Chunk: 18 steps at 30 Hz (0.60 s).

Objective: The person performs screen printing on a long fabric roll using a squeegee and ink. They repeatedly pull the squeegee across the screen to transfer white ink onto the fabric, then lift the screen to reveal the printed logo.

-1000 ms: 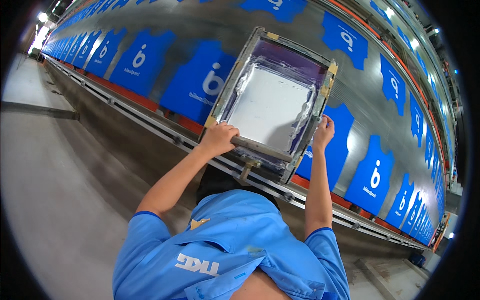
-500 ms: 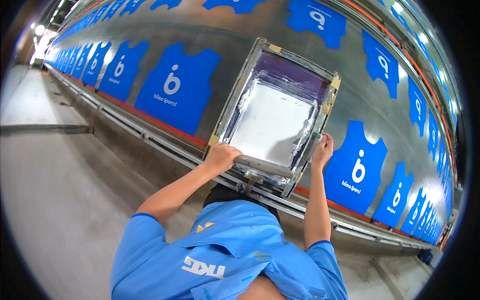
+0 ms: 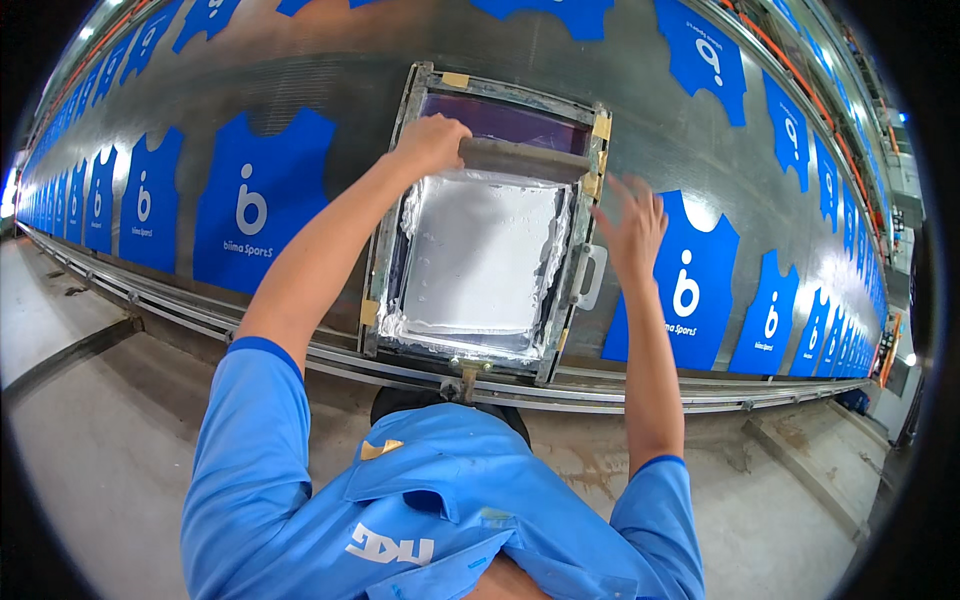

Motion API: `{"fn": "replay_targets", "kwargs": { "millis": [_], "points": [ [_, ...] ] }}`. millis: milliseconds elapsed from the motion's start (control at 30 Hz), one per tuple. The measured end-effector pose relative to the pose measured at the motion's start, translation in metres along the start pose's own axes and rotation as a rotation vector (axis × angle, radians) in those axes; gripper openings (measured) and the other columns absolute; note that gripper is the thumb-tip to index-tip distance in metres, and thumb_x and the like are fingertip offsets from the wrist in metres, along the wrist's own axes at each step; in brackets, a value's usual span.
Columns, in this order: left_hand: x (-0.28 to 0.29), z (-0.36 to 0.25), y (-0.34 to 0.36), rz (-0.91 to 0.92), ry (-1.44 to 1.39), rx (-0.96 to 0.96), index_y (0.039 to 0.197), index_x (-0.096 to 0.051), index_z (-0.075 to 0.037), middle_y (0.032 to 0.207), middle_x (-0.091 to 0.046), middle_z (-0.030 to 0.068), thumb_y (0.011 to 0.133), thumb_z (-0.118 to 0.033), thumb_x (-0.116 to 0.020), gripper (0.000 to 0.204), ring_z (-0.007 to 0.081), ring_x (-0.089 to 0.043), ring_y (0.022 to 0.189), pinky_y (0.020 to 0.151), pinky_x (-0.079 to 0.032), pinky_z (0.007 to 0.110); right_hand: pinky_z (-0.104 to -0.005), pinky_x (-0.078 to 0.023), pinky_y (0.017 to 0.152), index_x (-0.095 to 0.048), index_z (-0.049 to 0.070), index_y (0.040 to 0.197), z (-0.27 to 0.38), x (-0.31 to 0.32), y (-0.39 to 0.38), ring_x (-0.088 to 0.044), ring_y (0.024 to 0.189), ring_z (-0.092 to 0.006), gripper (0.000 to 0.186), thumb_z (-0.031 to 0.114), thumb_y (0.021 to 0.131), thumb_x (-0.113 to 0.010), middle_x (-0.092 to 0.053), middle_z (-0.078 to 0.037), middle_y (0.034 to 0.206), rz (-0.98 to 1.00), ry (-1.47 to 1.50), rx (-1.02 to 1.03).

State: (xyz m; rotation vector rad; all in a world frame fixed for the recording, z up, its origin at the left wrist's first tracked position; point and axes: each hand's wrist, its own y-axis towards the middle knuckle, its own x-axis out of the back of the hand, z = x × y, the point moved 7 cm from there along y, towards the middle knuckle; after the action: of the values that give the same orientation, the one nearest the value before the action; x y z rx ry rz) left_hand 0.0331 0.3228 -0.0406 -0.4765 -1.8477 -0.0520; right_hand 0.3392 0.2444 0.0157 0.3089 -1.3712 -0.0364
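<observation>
A screen printing frame (image 3: 373,260) lies on the long table in front of me, its mesh spread with thick white ink (image 3: 478,265). A strip of dark purple mesh (image 3: 510,124) shows at its far end. My left hand (image 3: 432,146) is closed round the left end of a squeegee (image 3: 525,161), which lies crosswise near the far end of the ink. To the right of the frame, my right hand (image 3: 632,215) hovers with fingers spread, holding nothing. Just below it, a pale handle (image 3: 591,277) sticks out from the frame's right side.
Blue vest-shaped fabric pieces with white prints line the table on both sides, the nearest being a left piece (image 3: 262,200) and a right piece (image 3: 680,290). A metal rail (image 3: 200,318) runs along the table's near edge. A metal bracket (image 3: 469,380) sits at the frame's near end.
The squeegee has gone from the frame's near end to its far end with my left hand on it. My right hand has lifted from the frame's right side and spread its fingers.
</observation>
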Motion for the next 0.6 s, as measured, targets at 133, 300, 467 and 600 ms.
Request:
{"fn": "replay_targets", "kwargs": {
  "millis": [133, 300, 467, 600],
  "points": [
    [0.007, -0.007, 0.014, 0.062, -0.028, 0.018, 0.107, -0.077, -0.017, 0.096, -0.076, 0.0111, 0.073, -0.028, -0.085, 0.037, 0.0314, -0.071, 0.096, 0.083, -0.056, 0.045, -0.045, -0.038, 0.097, -0.073, 0.016, 0.119, 0.016, -0.015, 0.064, -0.057, 0.117, -0.0254, 0.046, 0.036, 0.078, -0.083, -0.07, -0.006, 0.116, 0.161, 0.009, 0.122],
    [-0.008, 0.003, 0.021, 0.061, -0.022, 0.002, 0.105, -0.077, -0.017, 0.095, -0.076, 0.0116, 0.072, -0.029, -0.086, 0.036, 0.0313, -0.071, 0.095, 0.082, -0.056, 0.045, -0.0416, -0.038, 0.088, -0.075, 0.014, 0.105, 0.013, -0.077, 0.086, -0.066, 0.099, -0.0276, 0.038, 0.04, 0.077, -0.082, -0.074, -0.01, 0.094, 0.4, 0.008, -0.02],
    [-0.036, -0.009, -0.028, 0.022, 0.008, -0.003, 0.1, -0.077, -0.017, 0.089, -0.075, 0.0118, 0.073, -0.027, -0.084, 0.03, 0.0325, -0.071, 0.09, 0.078, -0.056, 0.045, -0.0409, -0.04, 0.084, -0.071, 0.011, 0.089, 0.019, -0.082, 0.021, -0.065, 0.092, -0.0274, 0.033, 0.038, 0.076, -0.084, -0.071, -0.009, 0.083, 0.268, 0.061, 0.074],
    [-0.062, -0.023, -0.093, 0.022, -0.014, -0.017, 0.096, -0.077, -0.016, 0.084, -0.073, 0.0111, 0.074, -0.024, -0.081, 0.023, 0.0335, -0.07, 0.084, 0.074, -0.054, 0.046, -0.04, -0.039, 0.081, -0.068, 0.011, 0.085, 0.04, -0.061, -0.053, -0.063, 0.086, -0.0253, 0.028, 0.029, 0.073, -0.086, -0.068, -0.006, 0.078, 0.212, 0.136, 0.1]
  ]
}}
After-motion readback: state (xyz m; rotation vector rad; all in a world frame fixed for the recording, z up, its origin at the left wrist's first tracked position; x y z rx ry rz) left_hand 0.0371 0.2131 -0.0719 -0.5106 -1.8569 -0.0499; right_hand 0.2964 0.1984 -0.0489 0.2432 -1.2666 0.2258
